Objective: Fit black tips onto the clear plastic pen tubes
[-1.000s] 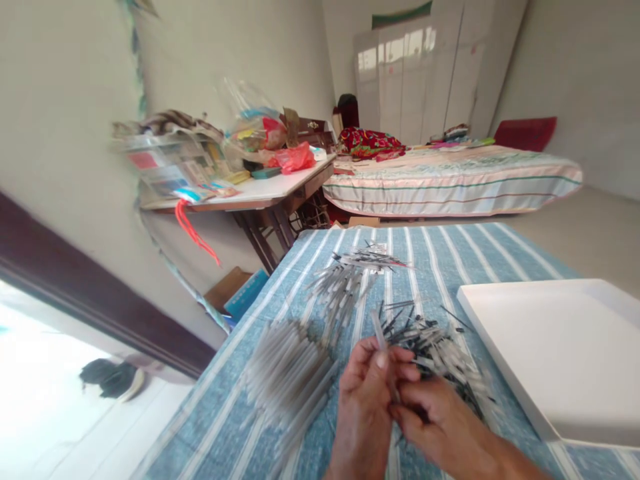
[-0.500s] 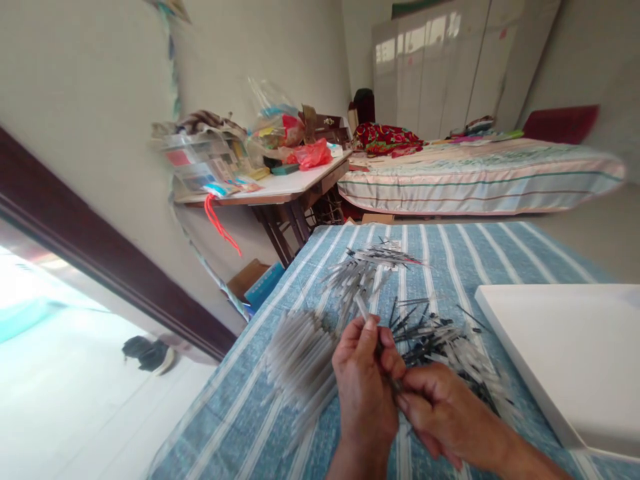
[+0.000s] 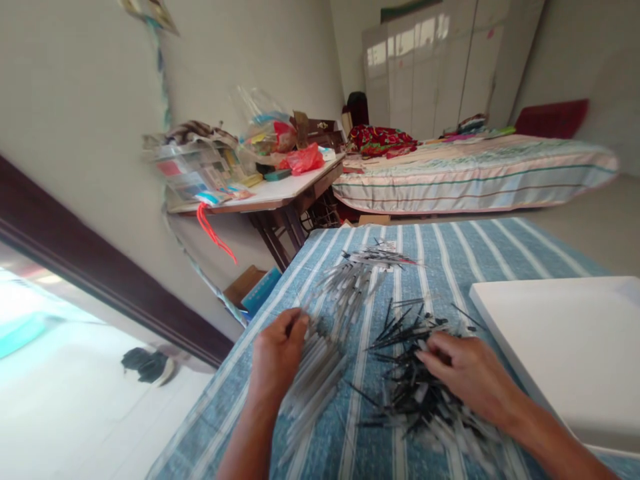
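The place is a home, most likely a bedroom: a bed (image 3: 490, 159) with a striped cover (image 3: 450, 190) and a bunched red floral cloth (image 3: 383, 140) stands before a tall, glossy wardrobe (image 3: 425, 80). Plastic bags (image 3: 304, 159) and household odds and ends (image 3: 195, 163) crowd a side table (image 3: 283, 190), and a blue-and-white striped cloth (image 3: 235, 397) covers the bench (image 3: 475, 247) in the foreground

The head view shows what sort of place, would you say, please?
Most likely a home bedroom: a wide bed with a pale striped cloth cover, a rumpled red patterned cloth on it, and tall glossy pale panels resembling wardrobe doors.
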Demonstrator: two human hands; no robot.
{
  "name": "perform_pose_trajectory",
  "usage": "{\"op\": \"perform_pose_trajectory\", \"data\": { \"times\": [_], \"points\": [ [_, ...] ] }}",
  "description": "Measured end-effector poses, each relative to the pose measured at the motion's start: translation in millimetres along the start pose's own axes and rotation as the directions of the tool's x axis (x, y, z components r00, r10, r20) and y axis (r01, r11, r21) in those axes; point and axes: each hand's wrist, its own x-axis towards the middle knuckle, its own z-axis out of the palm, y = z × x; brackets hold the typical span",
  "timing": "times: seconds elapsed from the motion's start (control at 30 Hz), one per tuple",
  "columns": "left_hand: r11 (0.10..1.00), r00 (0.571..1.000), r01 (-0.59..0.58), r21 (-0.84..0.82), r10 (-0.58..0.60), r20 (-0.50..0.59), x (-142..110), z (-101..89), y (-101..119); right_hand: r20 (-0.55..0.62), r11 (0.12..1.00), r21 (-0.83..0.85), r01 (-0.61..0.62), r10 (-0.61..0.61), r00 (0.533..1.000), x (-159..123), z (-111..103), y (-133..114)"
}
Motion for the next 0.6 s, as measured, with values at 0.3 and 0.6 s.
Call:
{"op": "perform_pose_trajectory", "data": {
  "times": [0.3, 0.6],
  "points": [
    [0.840, 0.978, -0.104, 0.532, -0.011, 0.209, -16, 20.3, -48, 0.019, 0.968, -0.220, -0.121, 0.128, 0.992, 12, -4, 34],
    [0.833, 0.967, -0.152, 0.532, 0.015, 0.253, -9, 34.1, -27, 0.026, 0.951, -0.286, -0.114, 0.127, 0.992, 14, -2, 47]
  ]
}}
